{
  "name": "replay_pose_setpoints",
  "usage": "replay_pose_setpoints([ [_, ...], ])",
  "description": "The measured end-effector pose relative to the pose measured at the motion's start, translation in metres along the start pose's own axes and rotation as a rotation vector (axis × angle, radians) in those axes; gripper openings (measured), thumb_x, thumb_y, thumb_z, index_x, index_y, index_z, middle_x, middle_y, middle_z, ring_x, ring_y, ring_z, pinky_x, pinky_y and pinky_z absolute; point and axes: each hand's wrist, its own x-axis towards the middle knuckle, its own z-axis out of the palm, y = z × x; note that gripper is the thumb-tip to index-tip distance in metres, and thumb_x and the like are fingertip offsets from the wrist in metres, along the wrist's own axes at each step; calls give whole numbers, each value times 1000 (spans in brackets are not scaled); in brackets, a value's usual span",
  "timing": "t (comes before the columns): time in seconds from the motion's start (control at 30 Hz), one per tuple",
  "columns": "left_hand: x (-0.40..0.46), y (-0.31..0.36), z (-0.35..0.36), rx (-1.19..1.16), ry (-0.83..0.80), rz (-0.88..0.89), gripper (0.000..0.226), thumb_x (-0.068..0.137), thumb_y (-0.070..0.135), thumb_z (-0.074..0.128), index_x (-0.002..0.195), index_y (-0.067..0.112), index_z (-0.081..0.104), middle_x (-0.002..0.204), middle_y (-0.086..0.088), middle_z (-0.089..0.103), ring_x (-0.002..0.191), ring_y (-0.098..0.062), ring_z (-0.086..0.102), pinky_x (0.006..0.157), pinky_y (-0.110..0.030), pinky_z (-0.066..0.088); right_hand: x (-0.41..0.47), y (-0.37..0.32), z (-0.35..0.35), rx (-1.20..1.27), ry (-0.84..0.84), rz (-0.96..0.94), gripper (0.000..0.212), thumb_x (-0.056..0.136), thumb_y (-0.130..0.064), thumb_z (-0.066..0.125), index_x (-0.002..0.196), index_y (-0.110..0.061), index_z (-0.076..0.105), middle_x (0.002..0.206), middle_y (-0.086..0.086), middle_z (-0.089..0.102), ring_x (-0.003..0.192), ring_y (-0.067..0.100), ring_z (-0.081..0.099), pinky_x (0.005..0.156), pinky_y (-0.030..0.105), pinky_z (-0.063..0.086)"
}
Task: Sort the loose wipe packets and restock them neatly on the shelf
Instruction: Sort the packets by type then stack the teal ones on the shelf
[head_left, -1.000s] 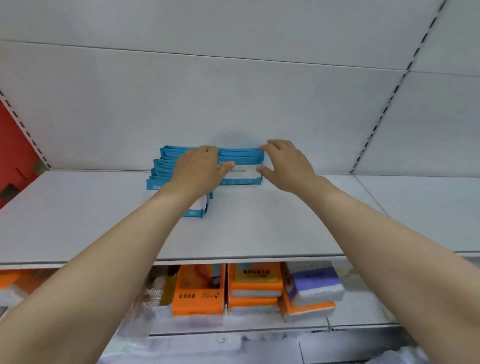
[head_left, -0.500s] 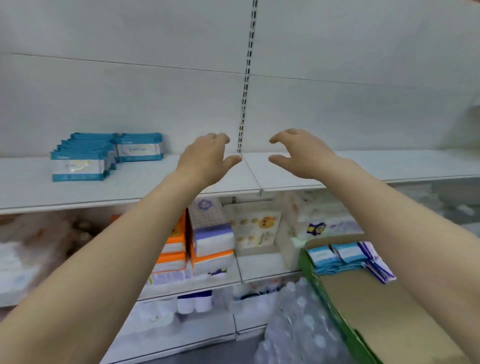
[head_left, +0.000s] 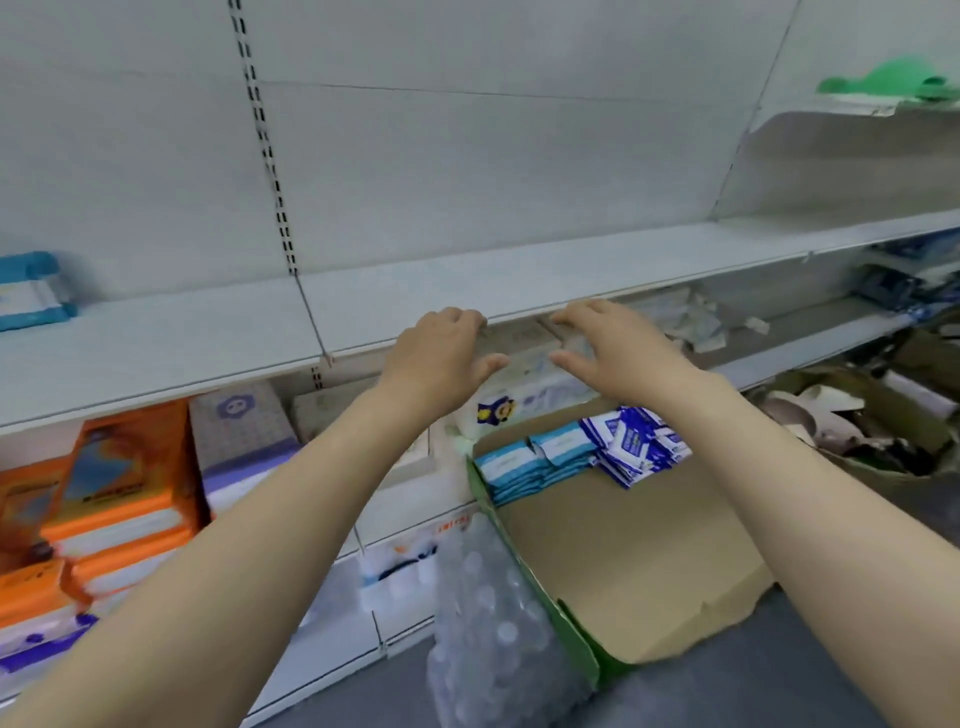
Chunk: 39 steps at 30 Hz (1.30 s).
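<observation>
Your left hand (head_left: 441, 358) and right hand (head_left: 610, 353) are both stretched out in front of you, side by side at about the centre of the view, just at the front edge of the white shelf (head_left: 467, 280). Each hand is palm down with the fingers loosely spread and slightly bent, thumbs pointing toward each other. Neither hand has hold of anything. Whether the fingertips touch the shelf edge you cannot tell from here.

The loose wipe packets sit at 5 o'clock from your hands, inside the cardboard box (head_left: 639, 566) on the floor. They are packed against the box's far wall: teal packets (head_left: 524, 465) on the left, dark blue packets (head_left: 636, 441) just beside them on the right, leaning in a rough heap. The rest of the box floor is bare cardboard.

At 9 o'clock, at the far left of the shelf, lies the stack (head_left: 31, 293) of teal packets already restocked, well apart from your hands and blurred.

Below the shelf at 8 o'clock stand orange packs (head_left: 119, 493) and a purple pack (head_left: 241, 436). A wrapped pack of bottles (head_left: 493, 623) stands at 6 o'clock, touching the box's green side. At 3 o'clock a second box (head_left: 852, 415) holds crumpled paper. At 1 o'clock something green (head_left: 893, 83) rests on an upper shelf.
</observation>
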Motion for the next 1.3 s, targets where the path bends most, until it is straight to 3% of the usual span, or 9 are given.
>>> replay_pose_setpoints([
  [0.27, 73, 8, 142, -60, -277, -35, 52, 92, 54, 51, 127, 17, 51, 125, -8, 57, 113, -29, 53, 87, -42, 49, 26, 114, 95, 39, -245, 162, 46, 95, -42, 57, 136, -20, 52, 138, 2, 53, 127, 22, 48, 96, 34, 41],
  [0.53, 94, -5, 274, -147, -483, -261, 55, 92, 52, 53, 138, 23, 46, 133, -6, 53, 120, -27, 50, 93, -43, 48, 67, 199, 221, 122, -480, 206, 49, 91, -38, 63, 136, -21, 54, 136, 7, 53, 126, 27, 49, 95, 37, 44],
  [0.63, 94, -8, 311, -248, -461, -375, 58, 92, 47, 56, 144, 32, 38, 140, -1, 49, 128, -24, 45, 99, -43, 44, 96, 227, 269, 160, -558, 141, 54, 89, -31, 67, 139, -19, 50, 142, 8, 49, 131, 27, 43, 100, 35, 39],
  [0.8, 92, -4, 354, -247, -434, -579, 56, 92, 45, 59, 138, 15, 46, 137, -7, 50, 127, -25, 44, 99, -40, 42, 125, 259, 335, 179, -648, 7, 65, 84, -22, 74, 142, -16, 45, 140, 11, 48, 132, 29, 37, 104, 39, 38],
  [0.93, 84, -3, 372, -266, -396, -727, 63, 90, 46, 61, 141, 14, 43, 138, -8, 50, 126, -25, 45, 98, -39, 45, 136, 273, 365, 101, -622, -111, 69, 79, -22, 77, 141, -16, 45, 137, 10, 51, 127, 29, 39, 97, 39, 40],
  [1.03, 77, -3, 379, -268, -369, -778, 64, 90, 45, 62, 142, 15, 41, 139, -8, 48, 127, -24, 42, 99, -40, 45, 141, 279, 377, -13, -560, -184, 69, 73, -32, 80, 133, -16, 51, 128, 9, 51, 120, 28, 41, 93, 41, 38],
  [1.13, 75, -5, 383, -255, -343, -798, 63, 89, 44, 63, 141, 15, 42, 139, -9, 48, 128, -25, 41, 100, -40, 43, 144, 282, 378, -49, -466, -209, 54, 67, -38, 83, 110, -13, 61, 111, 9, 52, 108, 29, 43, 87, 40, 37],
  [1.2, 76, -8, 387, -246, -323, -794, 62, 88, 42, 65, 139, 14, 44, 136, -10, 49, 126, -26, 42, 100, -41, 43, 144, 282, 371, 97, -448, -139, 43, 72, -37, 83, 98, -12, 59, 99, 6, 54, 95, 25, 47, 77, 37, 40],
  [1.3, 84, -11, 396, -219, -282, -778, 57, 87, 39, 66, 134, 12, 49, 131, -10, 53, 122, -28, 46, 98, -42, 44, 142, 280, 354, 556, -564, 178, 41, 75, -35, 83, 95, -13, 55, 84, -8, 58, 74, 12, 54, 59, 26, 39],
])
